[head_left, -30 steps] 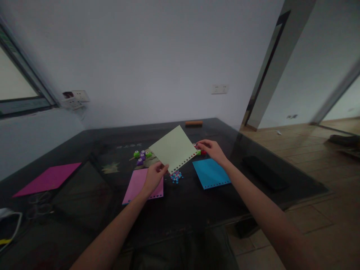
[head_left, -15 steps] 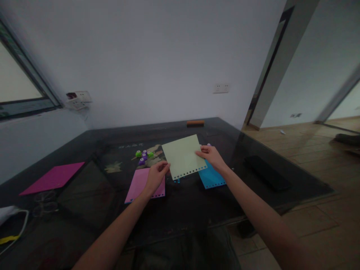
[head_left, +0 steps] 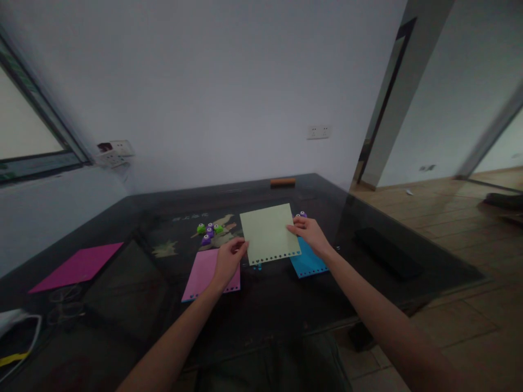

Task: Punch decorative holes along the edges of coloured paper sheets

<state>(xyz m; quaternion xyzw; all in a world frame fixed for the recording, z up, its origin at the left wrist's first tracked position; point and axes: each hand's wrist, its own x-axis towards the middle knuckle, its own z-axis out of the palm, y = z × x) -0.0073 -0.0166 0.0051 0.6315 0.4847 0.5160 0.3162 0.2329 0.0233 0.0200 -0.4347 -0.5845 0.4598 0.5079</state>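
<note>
A pale yellow-green sheet of paper (head_left: 270, 233) with a row of punched holes along its near edge is held up over the table. My left hand (head_left: 229, 257) pinches its left edge, while my right hand (head_left: 309, 234) grips the right edge between thumb and fingers. Under my left forearm lies a pink sheet (head_left: 202, 272) with holes, a blue edge peeking out below it. A blue punched sheet (head_left: 307, 263) lies beneath my right hand, partly covered. Small blue bits (head_left: 258, 267) are scattered just below the held paper.
Several green and purple eyeball-like figures (head_left: 210, 231) stand behind the pink sheet; others (head_left: 302, 214) are partly hidden behind my right hand. A magenta sheet (head_left: 79, 267) lies left, a black case (head_left: 388, 253) right, a brown bar (head_left: 283, 182) at the back of the dark table (head_left: 278, 305).
The pale sheet has turned slightly, its near edge more level, and shifted a little right. Both hands keep their hold. The view has tilted slightly.
</note>
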